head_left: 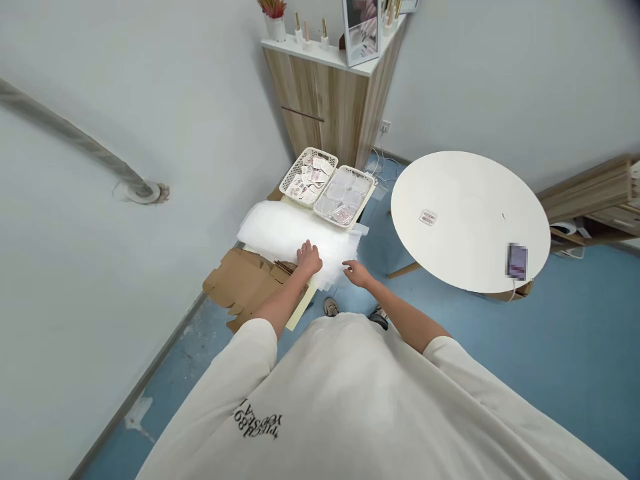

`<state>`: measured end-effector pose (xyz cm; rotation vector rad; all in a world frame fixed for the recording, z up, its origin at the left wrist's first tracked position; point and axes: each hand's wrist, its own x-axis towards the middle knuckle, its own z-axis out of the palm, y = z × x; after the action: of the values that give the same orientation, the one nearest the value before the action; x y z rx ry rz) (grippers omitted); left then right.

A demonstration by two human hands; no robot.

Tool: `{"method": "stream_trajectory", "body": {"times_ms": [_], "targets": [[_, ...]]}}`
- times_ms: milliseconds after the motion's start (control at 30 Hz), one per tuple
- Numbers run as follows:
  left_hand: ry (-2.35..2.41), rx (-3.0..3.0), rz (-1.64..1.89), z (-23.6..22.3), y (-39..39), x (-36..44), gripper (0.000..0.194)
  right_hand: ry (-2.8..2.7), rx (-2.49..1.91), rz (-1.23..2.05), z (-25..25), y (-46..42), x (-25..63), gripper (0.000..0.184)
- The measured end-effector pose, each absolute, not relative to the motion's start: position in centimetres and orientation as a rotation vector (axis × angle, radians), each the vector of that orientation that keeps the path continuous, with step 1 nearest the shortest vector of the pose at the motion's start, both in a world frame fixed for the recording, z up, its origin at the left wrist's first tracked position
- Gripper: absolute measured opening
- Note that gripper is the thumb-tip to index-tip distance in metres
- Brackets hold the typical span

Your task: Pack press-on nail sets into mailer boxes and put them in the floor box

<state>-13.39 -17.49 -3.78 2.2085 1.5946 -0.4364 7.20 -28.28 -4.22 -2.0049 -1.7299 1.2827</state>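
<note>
My left hand rests knuckles-up on the near edge of a white stack of foam-like sheets, fingers curled against it; whether it grips a sheet is unclear. My right hand hovers at the stack's right front corner with fingers loosely spread, touching or just above the sheet edge. Flattened brown cardboard boxes lie left of my left hand. Behind the stack stand two white baskets: one with small printed cards, one with clear plastic cases.
A round white table at the right holds a small packet and a phone. A wooden cabinet stands at the back. The wall runs close on the left. Blue floor lies below; my shoes show.
</note>
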Motion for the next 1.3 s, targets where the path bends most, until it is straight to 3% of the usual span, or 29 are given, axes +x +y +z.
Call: {"method": "stream_trajectory", "body": {"times_ms": [167,400,767,967,1100,1300], "targets": [[1.627,2.065,-0.583,-5.0,-14.6,-14.3,0.078,-1.692,-2.025,1.250,-2.9,-26.9,5.6,0.040],[1.602,2.055,-0.420,-5.5,-14.1,-15.1,0.071,-1.676,-2.061,1.258,-1.8,-25.8,5.9,0.041],[1.556,2.182,0.043,0.1,-17.2,-12.9,0.063,-1.213,-1.857,1.282,-0.2,-22.2,4.6,0.036],[1.373,2.248,0.099,1.4,-20.4,-11.3,0.058,-0.937,-1.635,1.459,1.2,-21.2,4.2,0.056],[1.201,2.310,0.154,1.5,-22.3,-10.5,0.054,-0.989,-1.692,1.343,1.1,-21.3,5.1,0.058],[0.846,2.358,0.246,1.8,-24.4,-8.3,0.040,-1.173,-1.840,1.045,0.6,-22.0,8.2,0.043]]}}
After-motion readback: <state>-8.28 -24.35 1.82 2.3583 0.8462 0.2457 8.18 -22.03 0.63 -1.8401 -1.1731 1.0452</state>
